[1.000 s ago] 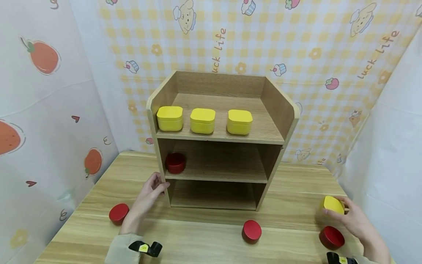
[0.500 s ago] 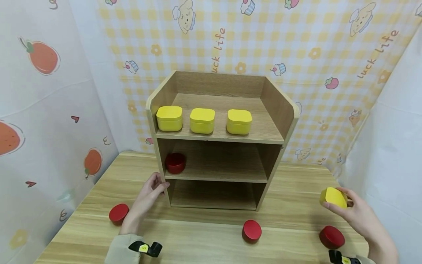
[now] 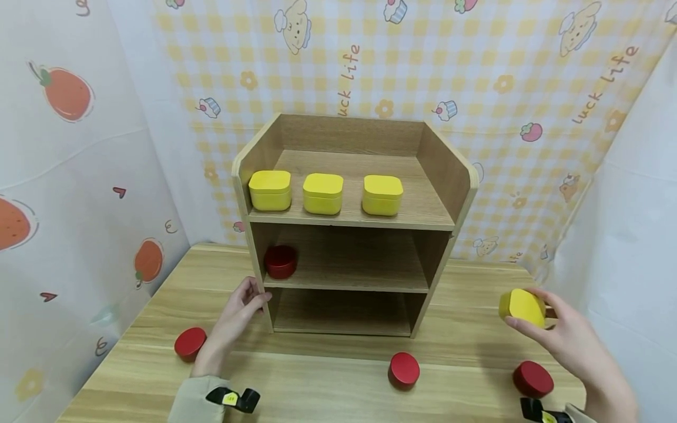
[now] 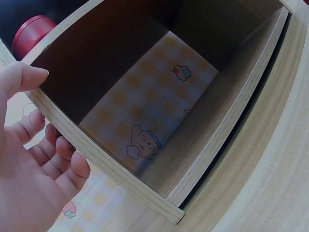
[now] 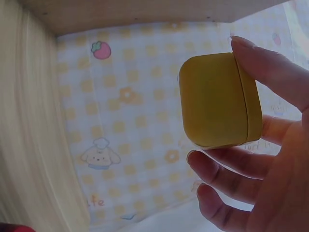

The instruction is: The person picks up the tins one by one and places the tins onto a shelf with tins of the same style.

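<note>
Holding the yellow box (image 3: 522, 308) between thumb and fingers above the right side of the counter (image 3: 476, 305), the right hand (image 3: 576, 341) suits what looks light, stiff and slippery-smooth, best taken by opposite sides, while the left hand (image 3: 238, 314) grips the left edge of the wooden shelf (image 3: 359, 273).

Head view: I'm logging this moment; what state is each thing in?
Shelf, upright
Held box, closed, tilted, off the table
Left hand, gripping shelf
Right hand, gripping held box
Left shelf box, closed
Middle shelf box, closed
Right shelf box, closed
Shelf tub, upright
Left red tub, on table
Middle red tub, on table
Right red tub, on table
</note>
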Demonstrator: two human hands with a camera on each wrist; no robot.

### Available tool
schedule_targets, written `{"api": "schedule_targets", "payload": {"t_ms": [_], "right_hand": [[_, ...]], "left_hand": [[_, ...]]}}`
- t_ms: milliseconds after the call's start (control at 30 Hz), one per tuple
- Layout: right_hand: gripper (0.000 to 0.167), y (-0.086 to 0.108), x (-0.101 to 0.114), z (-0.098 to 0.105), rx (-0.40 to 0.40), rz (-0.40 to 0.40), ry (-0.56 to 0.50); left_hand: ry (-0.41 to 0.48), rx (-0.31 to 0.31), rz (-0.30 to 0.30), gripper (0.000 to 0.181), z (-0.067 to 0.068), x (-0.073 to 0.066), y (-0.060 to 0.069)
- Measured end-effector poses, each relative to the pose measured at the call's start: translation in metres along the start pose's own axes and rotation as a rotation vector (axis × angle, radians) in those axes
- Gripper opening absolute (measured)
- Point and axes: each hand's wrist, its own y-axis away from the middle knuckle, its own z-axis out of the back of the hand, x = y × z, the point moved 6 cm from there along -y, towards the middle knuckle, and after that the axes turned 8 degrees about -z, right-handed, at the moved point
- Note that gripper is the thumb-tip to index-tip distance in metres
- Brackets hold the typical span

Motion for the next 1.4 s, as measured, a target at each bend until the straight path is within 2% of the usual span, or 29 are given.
{"api": "schedule_targets", "payload": {"t_ms": [400, 667, 833, 933, 1167, 1400], "right_hand": [[0.069, 0.004, 0.038, -0.006, -0.019, 0.090, -0.009], [0.065, 0.007, 0.066, -0.017, -0.035, 0.216, -0.070], [0.069, 0.012, 0.083, -0.025, 0.005, 0.206, -0.083], [0.069, 0.014, 0.095, -0.025, -0.001, 0.225, -0.064], [0.065, 0.021, 0.132, -0.010, -0.099, 0.406, -0.032], [0.067, 0.024, 0.172, 0.015, -0.145, 0.551, 0.005]], "left_hand": [[0.008, 0.004, 0.011, 0.018, 0.000, -0.001, 0.000], [0.002, 0.006, 0.017, 0.021, 0.000, -0.004, -0.001], [0.003, 0.000, 0.013, 0.020, 0.000, -0.003, 0.000], [0.009, -0.003, 0.013, 0.020, 0.000, -0.003, 0.001], [0.009, -0.001, 0.018, 0.020, 0.000, -0.001, 0.000], [0.004, 0.002, 0.005, 0.018, 0.000, -0.001, 0.000]]}}
